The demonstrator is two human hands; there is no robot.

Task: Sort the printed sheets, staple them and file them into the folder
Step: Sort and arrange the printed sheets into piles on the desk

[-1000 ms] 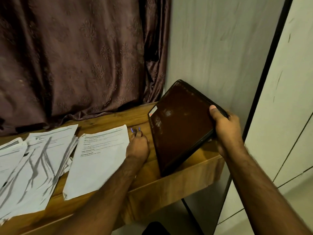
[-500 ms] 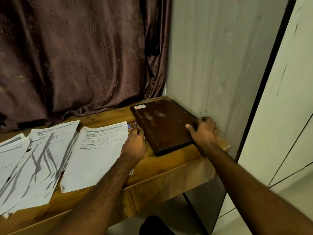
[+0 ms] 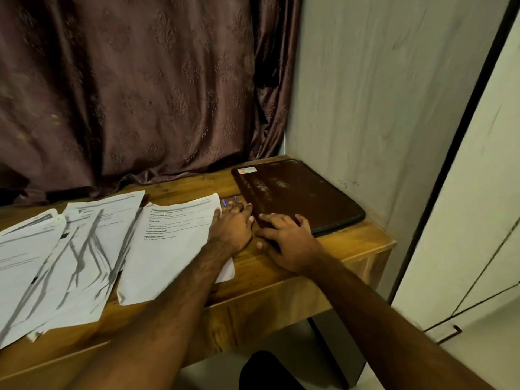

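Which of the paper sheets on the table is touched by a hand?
The rightmost white printed sheet, nearest the brown folder: the left hand rests on its right edge. The streaked sheets further left lie untouched.

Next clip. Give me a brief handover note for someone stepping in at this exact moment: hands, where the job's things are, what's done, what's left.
Left hand: fingers spread flat on the table, by the right edge of the nearest sheet, fingertips at a small blue item.
Right hand: fingers at the near left corner of the folder, gripping nothing.
Folder: closed, flat in the table's far right corner.
Other sheets: overlapping loosely at left.
Done: nothing visibly stapled or filed.
Left: sort, staple, open the folder, file. No stapler clearly in view.
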